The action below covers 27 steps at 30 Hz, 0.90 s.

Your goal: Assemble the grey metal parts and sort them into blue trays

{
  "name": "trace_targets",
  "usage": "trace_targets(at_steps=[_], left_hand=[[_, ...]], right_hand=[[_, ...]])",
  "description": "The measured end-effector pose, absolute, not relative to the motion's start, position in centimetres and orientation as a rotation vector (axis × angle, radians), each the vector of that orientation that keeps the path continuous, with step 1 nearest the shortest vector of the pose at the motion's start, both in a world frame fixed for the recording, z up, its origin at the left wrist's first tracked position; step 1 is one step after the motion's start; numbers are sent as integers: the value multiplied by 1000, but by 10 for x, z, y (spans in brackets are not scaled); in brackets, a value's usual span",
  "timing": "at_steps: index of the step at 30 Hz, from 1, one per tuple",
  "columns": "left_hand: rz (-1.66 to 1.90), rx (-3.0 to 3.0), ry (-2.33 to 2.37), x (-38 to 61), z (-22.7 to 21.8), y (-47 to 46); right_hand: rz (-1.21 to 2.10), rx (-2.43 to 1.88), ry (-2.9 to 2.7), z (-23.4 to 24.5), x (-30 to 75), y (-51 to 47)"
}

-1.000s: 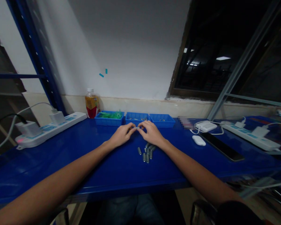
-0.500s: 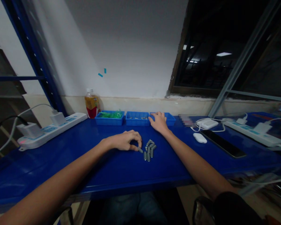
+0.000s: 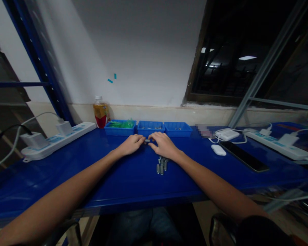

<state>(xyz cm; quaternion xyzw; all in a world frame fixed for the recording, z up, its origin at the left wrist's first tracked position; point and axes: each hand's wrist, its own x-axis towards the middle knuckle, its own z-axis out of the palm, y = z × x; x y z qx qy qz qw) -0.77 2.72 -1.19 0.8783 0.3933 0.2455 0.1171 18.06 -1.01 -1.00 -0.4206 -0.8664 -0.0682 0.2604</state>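
Observation:
My left hand (image 3: 130,145) and my right hand (image 3: 163,145) meet over the blue table (image 3: 118,177), fingertips pinched on a small grey metal cylinder (image 3: 148,140) between them. Just under my right wrist lies a small pile of several similar grey cylinders (image 3: 161,165). Beyond the hands stand three blue trays: the left tray (image 3: 120,128) holds green pieces, the middle tray (image 3: 151,128) and the right tray (image 3: 178,129) hold a few small metal parts.
A drink bottle (image 3: 100,112) stands by the wall. A white power strip (image 3: 55,140) with plugs lies at the left. On the right are a white mouse (image 3: 218,150), a black phone (image 3: 247,160), a white charger (image 3: 226,135) and another power strip (image 3: 277,145).
My left hand lifted from the pile with a cylinder and moved forward. My right hand came back from the right tray, and both hands now meet on the cylinder.

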Motion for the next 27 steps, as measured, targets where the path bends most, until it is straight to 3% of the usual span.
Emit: trace_targets(at_steps=[17, 27], left_hand=[[992, 2705, 1021, -4, -13, 22], [626, 2454, 1231, 15, -16, 3]], right_hand=[[-97, -1078, -2158, -12, 183, -2], [-272, -1139, -2048, -9, 198, 22]])
